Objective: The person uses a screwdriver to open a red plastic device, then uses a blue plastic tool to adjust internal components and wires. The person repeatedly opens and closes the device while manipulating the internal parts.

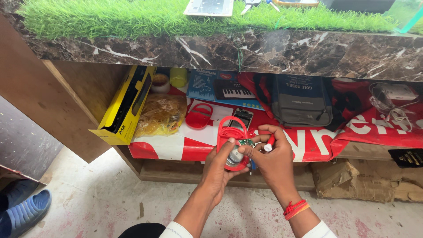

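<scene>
Below the marble desk (264, 50), left hand (219, 169) grips a red device shell (229, 134); right hand (274, 154) pinches a red-handled tool (269, 144).

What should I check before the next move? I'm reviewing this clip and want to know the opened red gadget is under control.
1. Left hand supports the red casing from below: ok.
2. Right hand holds the red-and-white tool at the casing: ok.
3. Green circuit board exposed: ok.
4. Round metal part seated: cannot tell.
5. Separate red cover piece lies on the shelf: ok.
6. Tool tip placement: cannot tell, hidden by fingers.
</scene>
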A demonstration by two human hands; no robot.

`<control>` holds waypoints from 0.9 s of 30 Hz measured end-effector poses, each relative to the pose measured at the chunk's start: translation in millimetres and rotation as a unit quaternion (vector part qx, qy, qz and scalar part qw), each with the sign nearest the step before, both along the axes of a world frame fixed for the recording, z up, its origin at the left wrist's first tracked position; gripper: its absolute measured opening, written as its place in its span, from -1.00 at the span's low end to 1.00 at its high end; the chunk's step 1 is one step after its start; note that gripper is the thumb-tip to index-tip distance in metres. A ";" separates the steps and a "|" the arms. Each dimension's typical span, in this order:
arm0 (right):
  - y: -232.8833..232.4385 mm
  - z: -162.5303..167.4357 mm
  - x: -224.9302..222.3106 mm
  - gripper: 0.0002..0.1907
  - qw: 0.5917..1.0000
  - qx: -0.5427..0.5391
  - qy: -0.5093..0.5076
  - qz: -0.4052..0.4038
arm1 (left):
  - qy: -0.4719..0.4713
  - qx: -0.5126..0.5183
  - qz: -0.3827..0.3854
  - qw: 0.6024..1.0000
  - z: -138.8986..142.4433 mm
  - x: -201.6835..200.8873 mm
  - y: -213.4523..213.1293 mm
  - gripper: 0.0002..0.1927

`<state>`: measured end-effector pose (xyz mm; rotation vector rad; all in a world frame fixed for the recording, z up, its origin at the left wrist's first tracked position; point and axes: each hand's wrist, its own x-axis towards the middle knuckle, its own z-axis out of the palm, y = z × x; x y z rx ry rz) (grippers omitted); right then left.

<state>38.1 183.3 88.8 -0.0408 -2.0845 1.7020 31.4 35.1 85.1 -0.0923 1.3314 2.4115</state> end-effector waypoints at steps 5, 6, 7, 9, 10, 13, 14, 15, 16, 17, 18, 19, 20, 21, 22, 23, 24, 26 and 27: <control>-1.4 2.0 2.8 -0.28 0.998 0.052 -0.017 -0.020 | 0.008 0.005 -0.021 1.000 -0.2 2.4 0.1 -0.44; -1.4 2.1 3.0 -0.28 0.998 0.058 -0.019 -0.019 | 0.008 0.007 -0.023 1.000 -1.2 2.1 -0.2 -0.43; -1.1 2.3 2.8 -0.29 0.999 0.039 -0.012 -0.002 | 0.004 0.016 -0.014 1.000 -2.5 1.5 -0.2 -0.44; -0.6 2.5 1.6 -0.31 1.000 0.001 0.002 0.031 | -0.005 0.032 0.003 0.999 -5.8 -0.4 -0.7 -0.45; 0.1 2.8 0.9 -0.37 0.998 -0.027 0.012 0.049 | -0.012 0.050 0.019 0.998 -7.5 -1.8 -0.8 -0.46; 2.3 3.6 -0.1 -0.53 0.992 -0.090 0.020 0.082 | -0.033 0.087 0.056 0.994 -12.9 -5.1 -1.0 -0.50; 3.2 3.8 0.2 -0.56 0.992 -0.097 0.009 0.080 | -0.040 0.088 0.062 0.993 -14.4 -5.7 -1.2 -0.52; 3.7 3.9 0.3 -0.60 0.992 -0.104 -0.001 0.078 | -0.047 0.089 0.068 0.993 -15.7 -6.2 -1.4 -0.53; 4.0 3.8 0.5 -0.62 0.991 -0.107 0.007 0.086 | -0.047 0.092 0.070 0.992 -16.7 -6.4 -1.5 -0.52; 4.6 3.5 0.7 -0.64 0.989 -0.109 0.015 0.094 | -0.048 0.095 0.071 0.992 -17.5 -6.1 -1.6 -0.52; 4.9 3.4 0.0 -0.66 0.988 -0.112 0.024 0.102 | -0.048 0.099 0.073 0.991 -17.6 -6.7 -2.1 -0.51; 5.4 3.0 -0.7 -0.67 0.987 -0.120 0.026 0.101 | -0.050 0.099 0.078 0.991 -17.5 -7.3 -2.3 -0.51; 6.1 2.3 -1.2 -0.67 0.986 -0.128 0.027 0.100 | -0.053 0.099 0.082 0.990 -17.2 -7.7 -2.2 -0.51; 6.9 1.4 -1.8 -0.67 0.985 -0.136 0.029 0.099 | -0.056 0.099 0.086 0.990 -16.7 -7.9 -2.0 -0.50; 7.7 0.4 -2.6 -0.67 0.985 -0.143 0.031 0.096 | -0.058 0.101 0.086 0.989 -16.1 -8.2 -1.8 -0.50; 8.7 -0.9 -3.5 -0.67 0.984 -0.150 0.034 0.092 | -0.061 0.103 0.086 0.989 -15.6 -8.1 -1.6 -0.50; 9.5 -2.2 -4.5 -0.67 0.983 -0.157 0.037 0.089 | -0.063 0.104 0.085 0.989 -14.9 -8.1 -1.7 -0.49; 11.2 -5.2 -7.1 -0.65 0.985 -0.158 0.043 0.061 | -0.062 0.110 0.085 0.988 -13.9 -8.3 -2.3 -0.49; 12.5 -6.6 -8.1 -0.65 0.985 -0.158 0.045 0.047 | -0.062 0.114 0.084 0.988 -13.7 -8.2 -2.1 -0.49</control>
